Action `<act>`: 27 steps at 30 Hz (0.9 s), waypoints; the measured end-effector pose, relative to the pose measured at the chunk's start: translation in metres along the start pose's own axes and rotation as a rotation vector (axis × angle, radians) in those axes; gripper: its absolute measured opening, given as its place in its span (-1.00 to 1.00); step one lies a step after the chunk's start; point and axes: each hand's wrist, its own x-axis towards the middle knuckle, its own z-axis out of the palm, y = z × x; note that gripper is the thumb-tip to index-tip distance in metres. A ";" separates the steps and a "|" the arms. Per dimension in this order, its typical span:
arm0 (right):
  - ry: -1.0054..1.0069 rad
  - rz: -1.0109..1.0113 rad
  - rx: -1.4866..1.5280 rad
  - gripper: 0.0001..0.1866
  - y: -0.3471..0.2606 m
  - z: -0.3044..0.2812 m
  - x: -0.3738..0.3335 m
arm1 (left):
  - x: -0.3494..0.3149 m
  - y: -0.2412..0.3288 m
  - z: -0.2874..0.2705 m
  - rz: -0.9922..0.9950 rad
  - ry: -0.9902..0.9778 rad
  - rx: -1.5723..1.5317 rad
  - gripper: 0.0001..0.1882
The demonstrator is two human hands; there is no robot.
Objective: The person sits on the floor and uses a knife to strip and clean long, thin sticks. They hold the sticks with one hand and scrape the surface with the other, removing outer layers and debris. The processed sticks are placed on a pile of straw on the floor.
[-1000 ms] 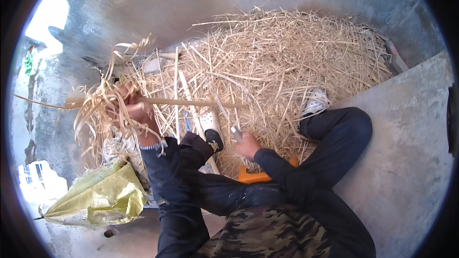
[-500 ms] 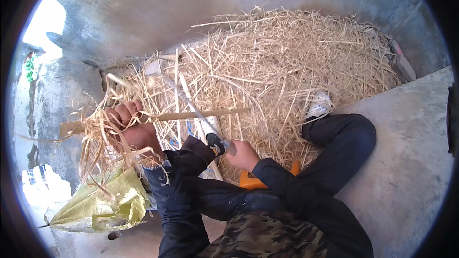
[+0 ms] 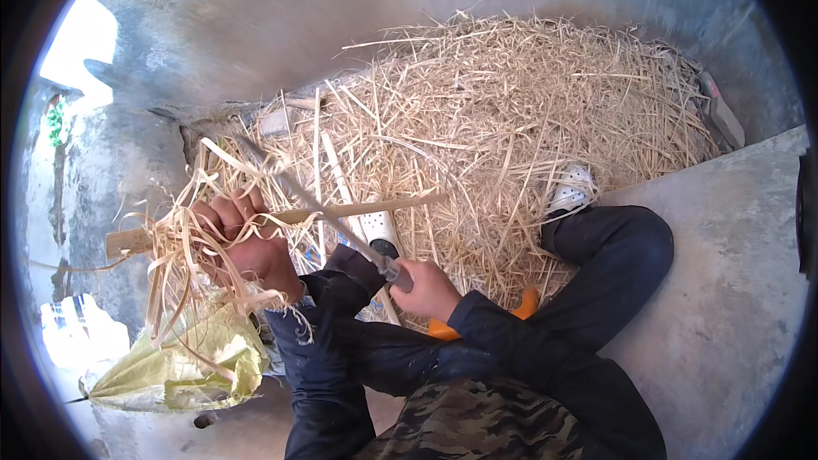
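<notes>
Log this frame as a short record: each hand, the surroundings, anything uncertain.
left hand: closed around a pale strip, curled shavings about it
right hand: grips a long blade by its handle
uncertain: blade crosses strip in view; contact unclear
ground: straw-like heap
footwear: white clogs
lower left: yellow-green sack

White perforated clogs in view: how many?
2. One white perforated clog is on the left foot, near the flat tan strip; the other clog is on the right foot, beside the pale straw-like pile. Any beneath it would be hidden.
</notes>
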 end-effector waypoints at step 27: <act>0.105 0.170 -0.140 -0.70 0.115 -0.011 0.002 | 0.028 -0.016 -0.014 0.039 0.015 0.005 -0.59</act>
